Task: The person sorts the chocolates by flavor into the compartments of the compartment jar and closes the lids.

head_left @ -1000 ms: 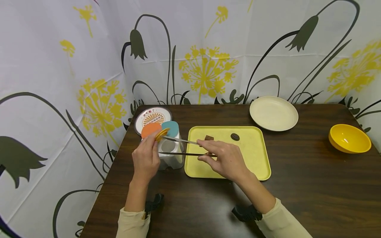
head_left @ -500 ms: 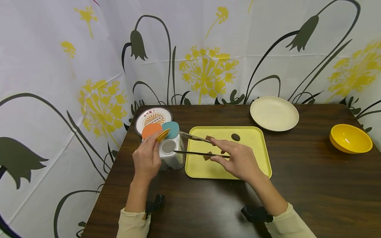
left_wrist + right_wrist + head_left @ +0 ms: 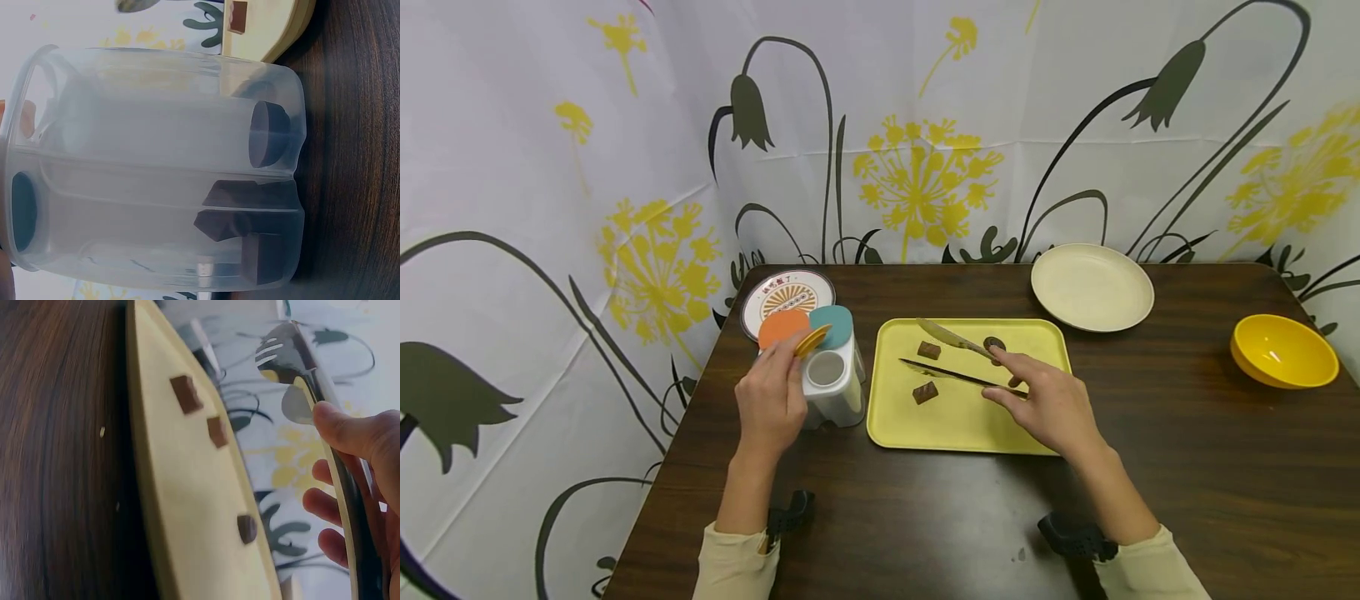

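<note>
My right hand [image 3: 1051, 404] grips metal tongs [image 3: 953, 337] above the yellow tray [image 3: 970, 433]. The tongs' arms stand apart with nothing between the tips; one tip has fork-like slots. On the tray lie two square brown chocolates, one at the back [image 3: 929, 350] and one nearer the front [image 3: 925, 392], plus a dark round piece [image 3: 994, 343]. My left hand [image 3: 770, 404] holds a yellow-orange lid [image 3: 812, 340] raised at a clear container [image 3: 838, 400], exposing a round opening. Several dark pieces [image 3: 269, 134] sit low inside the container.
Orange [image 3: 781, 327] and teal [image 3: 831, 323] lids cover other parts of the container. A printed plate [image 3: 790, 292] lies behind it. A cream plate [image 3: 1092, 287] stands back right, and a yellow bowl [image 3: 1283, 352] at far right on the dark wooden table [image 3: 1187, 467].
My right hand has drawn the tongs rightward, away from the container's opening and over the tray, where both square chocolates now show fully. The left hand has stayed at the raised lid.
</note>
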The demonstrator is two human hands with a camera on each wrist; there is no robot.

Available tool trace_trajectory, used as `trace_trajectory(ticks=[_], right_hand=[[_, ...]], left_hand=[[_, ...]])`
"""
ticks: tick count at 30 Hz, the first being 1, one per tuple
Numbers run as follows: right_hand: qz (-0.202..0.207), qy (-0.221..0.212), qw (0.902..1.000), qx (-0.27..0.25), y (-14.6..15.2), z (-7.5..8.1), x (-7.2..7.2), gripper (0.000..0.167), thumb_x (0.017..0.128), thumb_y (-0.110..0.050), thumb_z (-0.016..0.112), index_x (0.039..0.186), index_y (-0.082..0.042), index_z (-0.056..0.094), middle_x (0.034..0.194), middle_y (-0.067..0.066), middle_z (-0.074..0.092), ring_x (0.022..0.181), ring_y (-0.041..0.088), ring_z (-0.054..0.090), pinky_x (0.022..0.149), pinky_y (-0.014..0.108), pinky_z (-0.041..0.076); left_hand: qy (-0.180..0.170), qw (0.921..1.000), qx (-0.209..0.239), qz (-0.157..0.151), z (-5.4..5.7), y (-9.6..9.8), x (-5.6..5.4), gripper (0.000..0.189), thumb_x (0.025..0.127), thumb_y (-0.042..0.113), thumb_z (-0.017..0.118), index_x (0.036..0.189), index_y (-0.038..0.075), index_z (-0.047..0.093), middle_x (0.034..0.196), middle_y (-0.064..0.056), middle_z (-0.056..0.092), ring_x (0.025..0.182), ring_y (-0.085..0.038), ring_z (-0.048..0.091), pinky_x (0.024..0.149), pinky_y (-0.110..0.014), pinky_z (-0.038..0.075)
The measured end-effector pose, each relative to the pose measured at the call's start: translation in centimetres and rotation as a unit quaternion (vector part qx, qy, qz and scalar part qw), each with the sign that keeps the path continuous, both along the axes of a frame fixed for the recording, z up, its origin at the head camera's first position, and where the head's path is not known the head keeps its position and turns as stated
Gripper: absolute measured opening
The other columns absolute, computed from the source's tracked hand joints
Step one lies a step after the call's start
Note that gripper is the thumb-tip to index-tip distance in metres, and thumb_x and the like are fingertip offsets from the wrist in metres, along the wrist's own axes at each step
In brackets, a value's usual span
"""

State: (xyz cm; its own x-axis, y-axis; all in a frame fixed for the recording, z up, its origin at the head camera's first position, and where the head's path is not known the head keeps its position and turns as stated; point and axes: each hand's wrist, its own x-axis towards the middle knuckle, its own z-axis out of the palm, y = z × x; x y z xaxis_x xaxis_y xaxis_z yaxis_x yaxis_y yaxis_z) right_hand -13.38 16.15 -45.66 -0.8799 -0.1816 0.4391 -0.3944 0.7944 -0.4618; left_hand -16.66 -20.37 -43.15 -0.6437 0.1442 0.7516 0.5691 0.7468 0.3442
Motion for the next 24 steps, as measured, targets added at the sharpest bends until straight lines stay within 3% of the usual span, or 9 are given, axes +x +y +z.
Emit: trace_trajectory(ticks=[6, 12, 16, 24], right_hand=[[-0.063, -0.022, 0.9978, 0.005, 2.1, -1.0, 0.1, 0.057, 0.078, -0.037, 0.081, 0.13, -0.019, 0.066, 0.094, 0.001, 0.074, 0.067, 0.02, 0.065, 0.047, 0.035, 0.039], [-0.119, -0.058, 0.9912, 0.006, 3.5, -1.5, -0.1, 0.057, 0.08, -0.036, 0.08, 0.131, -0.016, 0.065, 0.084, 0.004, 0.074, 0.068, 0.028, 0.065, 0.047, 0.039, 0.039], [-0.14, -0.076, 0.9872, 0.004, 4.0, -1.6, 0.0, 0.057, 0.081, -0.035, 0.079, 0.131, -0.013, 0.064, 0.086, 0.006, 0.074, 0.068, 0.029, 0.066, 0.047, 0.039, 0.039], [-0.165, -0.108, 0.9803, 0.006, 4.3, -1.9, 0.1, 0.057, 0.082, -0.038, 0.077, 0.133, -0.015, 0.063, 0.073, 0.003, 0.07, 0.062, 0.028, 0.062, 0.046, 0.037, 0.037]], left_hand=[[-0.002, 1.0, 0.002, -0.002, -0.1, 0.0, -0.1, 0.034, 0.096, 0.017, 0.047, 0.124, 0.013, 0.065, 0.107, -0.008, 0.071, 0.096, -0.028, 0.067, 0.062, -0.051, 0.05], [0.001, 1.0, 0.0, 0.001, -0.1, 0.0, -0.1, 0.034, 0.095, 0.016, 0.047, 0.123, 0.012, 0.065, 0.102, -0.01, 0.071, 0.09, -0.028, 0.067, 0.058, -0.049, 0.049], [0.0, 1.0, -0.001, -0.001, 0.0, 0.0, -0.1, 0.034, 0.095, 0.016, 0.047, 0.122, 0.011, 0.065, 0.1, -0.01, 0.071, 0.086, -0.028, 0.067, 0.056, -0.048, 0.049], [-0.002, 1.0, 0.002, -0.001, -0.1, 0.0, -0.1, 0.033, 0.095, 0.015, 0.048, 0.123, 0.011, 0.065, 0.102, -0.01, 0.071, 0.087, -0.027, 0.067, 0.058, -0.048, 0.049]])
